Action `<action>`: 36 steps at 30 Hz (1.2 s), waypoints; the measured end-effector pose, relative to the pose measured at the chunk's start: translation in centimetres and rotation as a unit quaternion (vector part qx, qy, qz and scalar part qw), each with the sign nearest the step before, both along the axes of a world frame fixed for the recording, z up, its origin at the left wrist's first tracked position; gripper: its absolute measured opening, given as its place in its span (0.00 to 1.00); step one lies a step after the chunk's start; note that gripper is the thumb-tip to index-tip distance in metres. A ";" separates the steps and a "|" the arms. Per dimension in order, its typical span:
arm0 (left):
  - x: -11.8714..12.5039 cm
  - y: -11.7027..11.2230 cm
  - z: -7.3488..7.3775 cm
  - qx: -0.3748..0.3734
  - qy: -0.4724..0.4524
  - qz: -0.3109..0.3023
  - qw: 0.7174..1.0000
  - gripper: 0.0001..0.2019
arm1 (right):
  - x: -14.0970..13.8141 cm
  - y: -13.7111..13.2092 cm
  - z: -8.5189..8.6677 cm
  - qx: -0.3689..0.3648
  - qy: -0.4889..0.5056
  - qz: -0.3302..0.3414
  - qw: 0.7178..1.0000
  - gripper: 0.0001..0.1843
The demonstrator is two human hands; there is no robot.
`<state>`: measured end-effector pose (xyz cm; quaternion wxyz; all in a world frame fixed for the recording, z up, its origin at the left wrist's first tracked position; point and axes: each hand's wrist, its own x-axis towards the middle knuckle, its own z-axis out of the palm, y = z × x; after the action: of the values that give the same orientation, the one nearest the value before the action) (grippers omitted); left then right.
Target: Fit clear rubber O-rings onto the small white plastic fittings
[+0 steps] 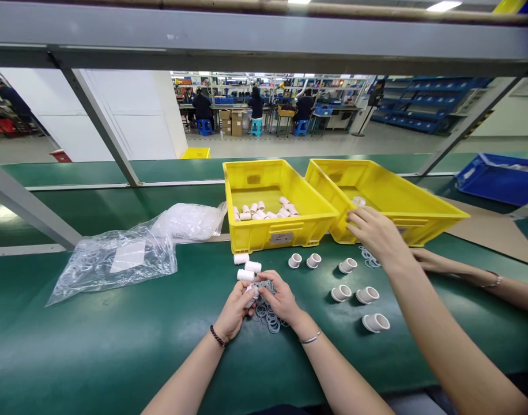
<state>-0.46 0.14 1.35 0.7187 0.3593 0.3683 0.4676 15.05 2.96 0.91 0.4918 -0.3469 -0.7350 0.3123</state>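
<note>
My left hand [233,312] is closed around a white plastic fitting [251,293], just above the green table. My right hand [281,298] meets it there, its thumb and fingers pinched at the fitting's end; whether a ring is between them is hidden. Beneath and beside my hands lies a loose pile of grey rubber rings [268,317]. Several white fittings [245,275] lie on their sides just beyond my fingertips. To the right, several flanged white fittings [341,293] stand spaced apart on the table.
A yellow bin [281,237] holding white fittings stands ahead. Beside it, a co-worker's hand [374,230] reaches over a second yellow bin [428,216]; the co-worker's other hand [432,261] is near more grey rings [369,257]. Clear plastic bags [129,256] lie left. A blue bin [497,181] sits far right.
</note>
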 end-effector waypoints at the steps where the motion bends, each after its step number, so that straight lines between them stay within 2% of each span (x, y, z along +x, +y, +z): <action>1: 0.1 0.0 -0.1 0.008 0.014 0.003 1.000 0.17 | 0.0 0.0 0.0 0.001 -0.003 0.001 1.000 0.14; 6: 0.0 0.1 -0.5 0.104 0.122 0.034 0.986 0.16 | 0.2 -0.1 0.1 -0.037 -0.011 0.003 0.999 0.15; 10: -0.3 -0.2 -0.3 0.182 0.246 0.052 0.951 0.13 | 0.1 -0.2 0.0 -0.079 -0.001 -0.002 0.997 0.13; 15: -0.4 -0.7 0.4 0.243 0.342 0.030 0.907 0.09 | -0.2 -0.1 -0.2 -0.116 0.006 0.007 0.993 0.11; 18: -0.6 -0.7 0.3 0.282 0.398 0.011 0.873 0.05 | -0.4 0.1 -0.6 -0.183 0.033 0.021 0.982 0.11; 21: -0.8 -0.7 -0.2 0.319 0.417 0.004 0.851 0.06 | -0.5 0.6 -0.9 -0.271 0.099 0.049 0.956 0.13; 24: -0.8 -0.8 -0.4 0.349 0.380 0.005 0.857 0.10 | -0.4 0.9 -0.5 -0.361 0.173 0.088 0.912 0.16; 27: -0.6 -1.0 -0.2 0.351 0.334 0.009 0.874 0.12 | -0.2 0.9 0.1 -0.421 0.209 0.127 0.873 0.17; 32: -0.4 -1.0 -0.4 0.294 0.273 0.031 0.915 0.14 | -0.3 0.7 0.4 -0.431 0.257 0.156 0.851 0.16; 36: 0.1 -0.7 -1.2 0.202 0.139 0.050 0.968 0.15 | -0.4 0.6 0.1 -0.428 0.286 0.179 0.839 0.14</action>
<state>-0.34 -0.58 0.15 0.5486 0.5395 0.3805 0.5131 14.65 3.51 1.02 0.4181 -0.2809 -0.4040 0.7635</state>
